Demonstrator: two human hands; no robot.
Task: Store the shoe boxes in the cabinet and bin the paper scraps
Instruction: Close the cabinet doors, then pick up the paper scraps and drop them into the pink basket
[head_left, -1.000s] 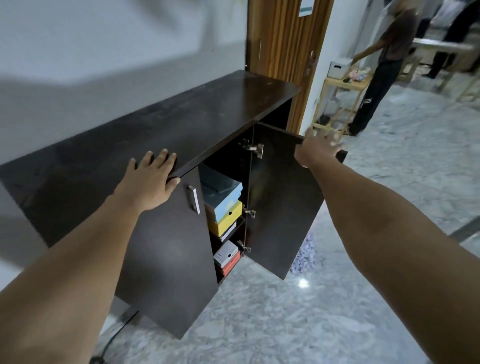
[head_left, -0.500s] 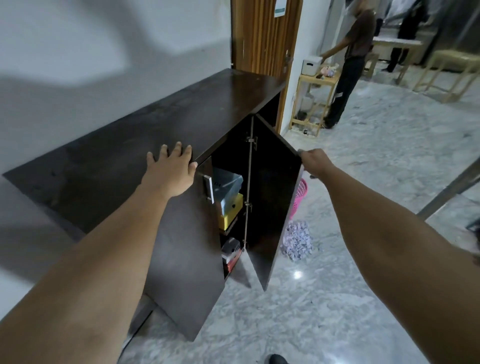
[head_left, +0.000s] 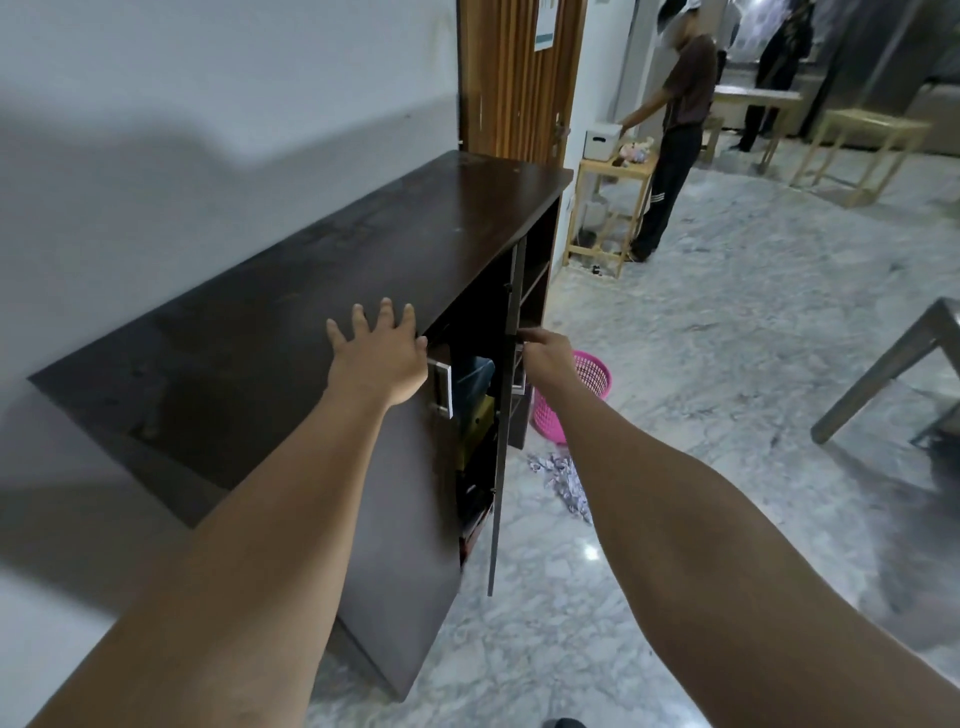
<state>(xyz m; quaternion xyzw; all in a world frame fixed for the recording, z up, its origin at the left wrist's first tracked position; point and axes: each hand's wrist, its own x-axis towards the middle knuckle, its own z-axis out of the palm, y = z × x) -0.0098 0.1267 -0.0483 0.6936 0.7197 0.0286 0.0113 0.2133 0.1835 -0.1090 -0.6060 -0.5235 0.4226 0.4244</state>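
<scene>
A dark wooden cabinet (head_left: 322, 291) stands against the wall. My left hand (head_left: 382, 358) lies flat on its top edge, fingers spread, holding nothing. The right door (head_left: 501, 441) is swung nearly edge-on to me, and my right hand (head_left: 545, 358) presses against its upper outer side. Through the narrow gap I see stacked shoe boxes (head_left: 475, 395), a blue-grey one above a yellow one, with more below in shadow. A heap of paper scraps (head_left: 563, 480) lies on the floor beside a pink bin (head_left: 582, 395).
The left cabinet door (head_left: 400, 545) with a metal handle is shut. A grey table leg (head_left: 883, 374) stands at the right. Farther back a person stands at a small wooden shelf (head_left: 608, 208), with other wooden frames behind.
The right door has swung from wide open towards shut, pushed by my right hand. The view has shifted right, uncovering the pink bin and the scraps. My left hand stays on the cabinet top.
</scene>
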